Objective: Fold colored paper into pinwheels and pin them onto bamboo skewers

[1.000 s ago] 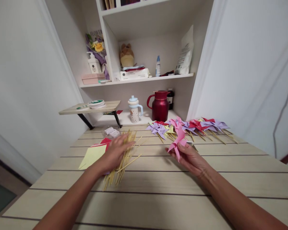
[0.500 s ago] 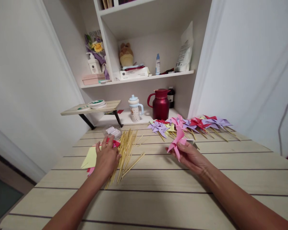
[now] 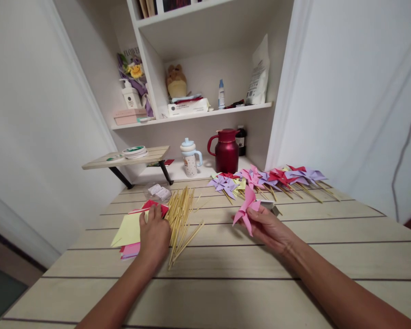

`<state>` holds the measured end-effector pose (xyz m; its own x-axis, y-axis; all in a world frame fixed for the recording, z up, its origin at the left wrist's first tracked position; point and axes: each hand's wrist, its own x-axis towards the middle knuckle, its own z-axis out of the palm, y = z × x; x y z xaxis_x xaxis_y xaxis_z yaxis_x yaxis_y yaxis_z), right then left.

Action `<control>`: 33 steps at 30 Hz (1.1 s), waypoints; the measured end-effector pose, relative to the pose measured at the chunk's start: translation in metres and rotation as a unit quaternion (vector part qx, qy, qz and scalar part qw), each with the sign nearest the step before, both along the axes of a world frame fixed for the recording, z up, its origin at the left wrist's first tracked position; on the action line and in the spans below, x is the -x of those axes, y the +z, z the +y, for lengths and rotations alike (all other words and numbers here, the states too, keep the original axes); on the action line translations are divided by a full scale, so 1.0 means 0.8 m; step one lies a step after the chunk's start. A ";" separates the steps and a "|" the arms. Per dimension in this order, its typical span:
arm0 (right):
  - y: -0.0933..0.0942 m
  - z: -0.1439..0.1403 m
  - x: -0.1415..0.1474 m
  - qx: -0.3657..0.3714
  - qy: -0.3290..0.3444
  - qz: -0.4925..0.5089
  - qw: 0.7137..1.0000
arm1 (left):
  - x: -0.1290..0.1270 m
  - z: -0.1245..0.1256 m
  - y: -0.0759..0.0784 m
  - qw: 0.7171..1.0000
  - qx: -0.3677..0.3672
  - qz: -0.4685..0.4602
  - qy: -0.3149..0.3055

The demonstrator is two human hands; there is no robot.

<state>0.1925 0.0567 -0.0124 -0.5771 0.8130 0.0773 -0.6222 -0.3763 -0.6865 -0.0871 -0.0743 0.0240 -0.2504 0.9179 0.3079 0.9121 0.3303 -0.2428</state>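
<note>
Pink pinwheel (image 3: 247,206) (in right hand (image 3: 271,228)) stands clear of loose sticks (image 3: 180,211).

1. Here's a glossy dark-red jug (image 3: 227,155), toward the white lower shelf's (image 3: 207,165) right edge!
2. Speckled white, blue-lidded cup (image 3: 191,163), by that shelf's front edge.
3. Tall white printed bag (image 3: 259,75), right edge of the upper white shelf (image 3: 233,110)!

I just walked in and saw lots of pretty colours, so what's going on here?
A person's right hand holds a pink folded-paper pinwheel; no stick shows on it. Their left hand is over the yellow, red and pink paper sheets; whether it grips one is hard to tell. Thin, yellowish wooden sticks lie loosely beside that hand. Farther back, to the right, purple, pink, red and yellow paper pinwheels on sticks lie in a row.
</note>
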 end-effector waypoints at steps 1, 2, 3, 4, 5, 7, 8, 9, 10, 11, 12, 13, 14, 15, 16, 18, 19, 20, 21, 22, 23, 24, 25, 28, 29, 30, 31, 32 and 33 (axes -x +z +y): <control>0.001 0.000 0.000 0.000 0.005 0.003 1.000 | 0.000 0.000 -0.001 1.000 -0.011 -0.019 -0.001; 0.001 -0.001 0.000 0.001 0.008 0.005 1.000 | -0.001 0.001 -0.001 0.999 -0.022 -0.041 -0.003; 0.003 -0.001 0.000 0.002 0.009 0.006 1.000 | -0.001 0.001 0.000 0.997 -0.032 -0.064 -0.007; 0.004 -0.002 0.000 0.003 0.009 0.006 1.000 | -0.001 0.002 0.001 0.995 -0.042 -0.086 -0.011; 0.005 -0.003 0.001 0.003 0.009 0.006 1.000 | -0.002 0.002 0.003 0.993 -0.050 -0.103 -0.014; 0.007 -0.005 0.001 0.005 0.005 0.008 1.000 | -0.004 0.002 0.011 0.989 -0.062 -0.131 -0.021; 0.008 -0.006 0.002 0.006 0.004 0.009 1.000 | -0.005 0.002 0.017 0.986 -0.070 -0.149 -0.023; 0.009 -0.007 0.003 0.008 0.005 0.011 1.000 | -0.006 0.003 0.023 0.982 -0.079 -0.170 -0.025; 0.010 -0.008 0.004 0.011 0.007 0.012 1.000 | -0.006 0.003 0.030 0.977 -0.090 -0.193 -0.026; 0.010 -0.009 0.004 0.013 0.011 0.012 1.000 | -0.007 0.005 0.037 0.970 -0.103 -0.218 -0.028; 0.010 -0.010 0.005 0.012 0.016 0.011 1.000 | -0.008 0.007 0.043 0.962 -0.118 -0.245 -0.030; 0.010 -0.011 0.006 0.008 0.023 0.010 1.000 | -0.010 0.010 0.049 0.951 -0.134 -0.276 -0.034; 0.010 -0.012 0.007 0.002 0.029 0.009 1.000 | -0.013 0.015 0.054 0.938 -0.149 -0.310 -0.042; 0.010 -0.012 0.008 -0.004 0.033 0.009 0.999 | -0.018 0.020 0.058 0.921 -0.162 -0.350 -0.054; 0.010 -0.012 0.008 -0.010 0.036 0.009 0.999 | -0.025 0.026 0.060 0.900 -0.171 -0.395 -0.070; 0.011 -0.013 0.009 -0.017 0.032 0.012 0.999 | -0.044 0.039 0.061 0.847 -0.175 -0.490 -0.107; 0.013 -0.012 0.009 -0.018 0.025 0.014 0.999 | -0.056 0.046 0.060 0.816 -0.169 -0.539 -0.127; 0.015 -0.012 0.009 -0.019 0.015 0.017 1.000 | -0.069 0.052 0.057 0.787 -0.164 -0.576 -0.144; 0.017 -0.011 0.009 -0.019 0.000 0.020 1.000 | -0.082 0.059 0.054 0.738 -0.156 -0.637 -0.157; 0.020 -0.009 0.009 -0.020 -0.019 0.021 0.999 | -0.094 0.065 0.050 0.640 -0.142 -0.739 -0.158; 0.023 -0.008 0.008 -0.021 -0.044 0.023 0.999 | -0.105 0.071 0.046 0.600 -0.129 -0.773 -0.163; 0.027 -0.006 0.006 -0.026 -0.069 0.021 0.997 | -0.115 0.076 0.042 0.550 -0.117 -0.811 -0.165; 0.030 -0.004 0.003 -0.039 -0.091 0.012 0.995 | -0.123 0.081 0.038 0.511 -0.107 -0.836 -0.167; 0.041 -0.002 -0.008 -0.121 -0.156 -0.049 0.979 | -0.139 0.090 0.025 0.459 -0.087 -0.867 -0.173; 0.044 -0.003 -0.012 -0.162 -0.173 -0.079 0.968 | -0.142 0.091 0.021 0.460 -0.086 -0.867 -0.173; 0.048 -0.006 -0.016 -0.210 -0.186 -0.112 0.953 | -0.143 0.091 0.017 0.464 -0.088 -0.865 -0.172; 0.052 -0.009 -0.019 -0.258 -0.191 -0.147 0.936 | -0.144 0.090 0.014 0.469 -0.091 -0.862 -0.169; 0.055 -0.012 -0.021 -0.304 -0.194 -0.180 0.915 | -0.145 0.088 0.012 0.472 -0.095 -0.861 -0.164; 0.058 -0.016 -0.023 -0.345 -0.204 -0.200 0.894 | -0.144 0.086 0.010 0.472 -0.094 -0.862 -0.159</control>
<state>0.2107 0.0443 0.0343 -0.3379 0.8008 0.4946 -0.2632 0.4241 -0.8665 0.0284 -0.0055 0.0317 -0.1355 0.9906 -0.0185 -0.2879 -0.0215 0.9574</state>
